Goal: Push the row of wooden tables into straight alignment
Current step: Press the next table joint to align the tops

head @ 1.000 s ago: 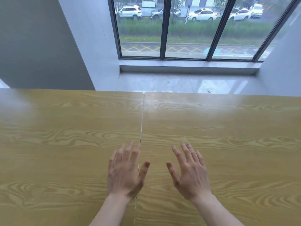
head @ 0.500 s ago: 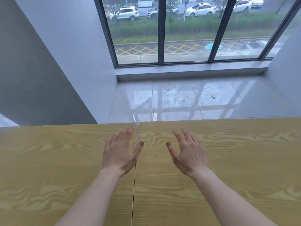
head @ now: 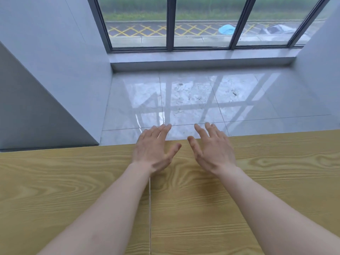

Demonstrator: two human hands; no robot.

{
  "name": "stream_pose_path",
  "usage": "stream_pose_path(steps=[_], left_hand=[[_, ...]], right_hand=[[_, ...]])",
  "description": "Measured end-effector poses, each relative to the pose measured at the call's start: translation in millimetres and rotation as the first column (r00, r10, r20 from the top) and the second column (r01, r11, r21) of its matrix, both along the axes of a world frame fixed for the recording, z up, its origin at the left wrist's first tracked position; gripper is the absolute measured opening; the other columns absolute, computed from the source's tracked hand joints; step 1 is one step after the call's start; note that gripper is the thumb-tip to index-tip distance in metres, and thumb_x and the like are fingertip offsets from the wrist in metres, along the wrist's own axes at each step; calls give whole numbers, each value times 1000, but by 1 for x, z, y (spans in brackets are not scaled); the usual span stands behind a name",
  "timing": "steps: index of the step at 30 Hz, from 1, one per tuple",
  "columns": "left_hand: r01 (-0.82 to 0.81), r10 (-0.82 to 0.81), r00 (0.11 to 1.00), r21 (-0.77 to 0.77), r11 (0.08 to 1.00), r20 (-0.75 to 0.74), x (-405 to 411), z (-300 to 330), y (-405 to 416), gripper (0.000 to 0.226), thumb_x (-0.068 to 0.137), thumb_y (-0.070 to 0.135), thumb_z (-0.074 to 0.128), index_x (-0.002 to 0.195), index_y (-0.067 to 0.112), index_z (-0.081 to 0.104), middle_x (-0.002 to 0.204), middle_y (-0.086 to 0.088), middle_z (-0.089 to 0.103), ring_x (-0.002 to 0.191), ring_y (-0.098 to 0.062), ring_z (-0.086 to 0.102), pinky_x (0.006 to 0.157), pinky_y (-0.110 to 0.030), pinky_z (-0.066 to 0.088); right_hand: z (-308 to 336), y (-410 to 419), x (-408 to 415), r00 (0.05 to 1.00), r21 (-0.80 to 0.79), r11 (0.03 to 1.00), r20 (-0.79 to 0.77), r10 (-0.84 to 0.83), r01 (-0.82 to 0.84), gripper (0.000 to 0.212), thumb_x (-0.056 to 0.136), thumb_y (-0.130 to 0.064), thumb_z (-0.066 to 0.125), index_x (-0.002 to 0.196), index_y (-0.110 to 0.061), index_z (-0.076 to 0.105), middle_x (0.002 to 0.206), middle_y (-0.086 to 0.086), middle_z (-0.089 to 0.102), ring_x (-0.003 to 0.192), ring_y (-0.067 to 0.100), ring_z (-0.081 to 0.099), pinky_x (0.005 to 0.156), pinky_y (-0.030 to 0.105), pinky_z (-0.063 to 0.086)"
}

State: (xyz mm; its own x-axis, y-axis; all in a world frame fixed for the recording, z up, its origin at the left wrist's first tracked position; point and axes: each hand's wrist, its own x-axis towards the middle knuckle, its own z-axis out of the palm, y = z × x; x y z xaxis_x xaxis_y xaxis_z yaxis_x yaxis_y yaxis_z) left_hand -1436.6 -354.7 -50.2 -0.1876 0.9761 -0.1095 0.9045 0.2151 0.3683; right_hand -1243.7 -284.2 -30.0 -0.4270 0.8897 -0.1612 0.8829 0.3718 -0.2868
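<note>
The left tabletop (head: 60, 190) fills the lower left, its far edge running left to right below a grey wall (head: 46, 70). The left hand (head: 153, 150) reaches forward over that far edge, palm down, fingers spread and empty, fingertips out past the edge above the tiled floor (head: 202, 96); its forearm lies along the seam (head: 150, 208) between the two tabletops. The seam runs straight away from the viewer, a thin closed line, and the far edges on either side of it look roughly level with each other. Just right of the seam the right hand (head: 213, 150) mirrors the pose — flat, fingers spread, holding nothing, fingertips beyond the edge — above the right tabletop (head: 266, 181), whose long axis carries on to the right. Whether either palm touches the wood I cannot tell. Half a second ago both hands hovered well inside the far edge; a second ago they were nearer mid-surface, so they have travelled forward — and the view has tipped forward, showing more floor below the window (head: 200, 21).
</note>
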Motion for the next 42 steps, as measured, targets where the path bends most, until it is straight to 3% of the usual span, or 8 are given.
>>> stream_pose_path(steps=[9,13,15,22,25,29,38,42], left_hand=[[98,-103,994,-114,989,-37,6,-16,28,76,98,73,23,163,34,17,158,2,47,146,-25,39,125,-40,15],[100,-117,989,-183,978,-85,10,-12,37,72,98,72,15,158,34,28,113,-6,73,117,-34,60,95,-43,34],[95,-113,989,-175,980,-97,7,-13,36,74,96,74,12,152,33,36,99,-6,72,109,-33,63,86,-43,33],[108,-124,988,-157,982,-93,4,-13,36,80,91,77,5,143,26,37,65,4,55,78,-30,52,85,-44,34],[122,-135,987,-145,982,-85,2,-15,37,75,94,74,4,135,23,40,69,1,62,82,-33,60,97,-48,33],[147,-155,985,-104,984,-75,0,-21,39,67,96,70,4,123,21,40,79,-5,71,86,-35,64,96,-48,31],[175,-184,979,-94,980,-86,-4,-18,43,60,95,68,5,110,19,37,61,1,57,75,-34,61,93,-47,31],[165,-182,974,-131,978,-135,0,-10,39,65,91,72,-1,110,21,35,68,-3,66,80,-34,64,94,-48,33]], right_hand=[[-41,21,-4,998,20,1000,64,-16,14,91,89,-68,-11,158,-33,39,166,4,37,158,23,18,128,44,2],[-48,22,-4,997,143,990,76,-13,2,79,99,-58,-2,114,-24,68,112,3,71,117,30,57,116,45,27],[-46,20,-7,995,142,990,97,-23,9,77,100,-56,-2,98,-21,66,95,3,68,101,30,58,105,45,33],[-41,21,-15,992,105,994,119,-43,30,68,96,-59,-7,84,-24,50,89,5,64,95,30,53,100,45,32],[-41,21,-20,990,124,992,133,-43,27,69,95,-60,-9,83,-23,48,89,8,66,92,31,52,98,46,33],[-39,21,-28,985,124,990,148,-86,68,72,92,-61,-13,82,-22,46,89,10,67,85,29,45,98,46,33],[-38,23,-29,983,128,991,174,-54,31,93,90,-60,-16,93,-13,64,92,13,68,92,34,57,95,46,33],[-47,18,-25,995,158,987,88,-46,32,85,100,-59,-1,92,-11,68,88,16,68,88,37,57,92,50,38]])
